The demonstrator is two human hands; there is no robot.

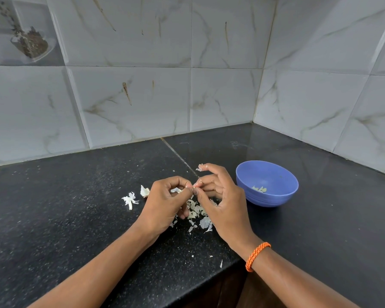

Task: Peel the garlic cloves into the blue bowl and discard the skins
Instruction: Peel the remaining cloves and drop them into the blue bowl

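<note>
both hands meet over the dark table (53,218) now, and the left hand (165,203) has its fingers (182,182) curled in, pinching a small garlic clove (176,190) that peeks out pale just behind the fingertips. the right hand (222,205) comes in from the other side, thumb and a finger nipped onto the tip of that same clove, tugging at its skin, while its forefinger sticks up with a flake of skin (199,167) clinging to the nail end. here is the risk as i read it: the clove is tiny and the pinch sits right at its end, so a hard pull could pop it out and send it down into the heap of loose skins (198,215) lying directly under the fingers, where pale clove and pale skin would be hard to tell apart. that stuck flake is another worry; if the right hand goes to the bowl with it still on, skin could drop in with the peeled garlic. off to the left of the fingers lie one unpeeled clove (144,191) and a papery tuft (129,200), both well clear of the edge. some scraps (221,264) sit near the table's front edge and could be brushed off by a forearm. the blue bowl (276,196) stands just to the right of the fingers, upright, and holds a few peeled cloves (260,189) at the bottom, nothing else that i can make out.
</note>
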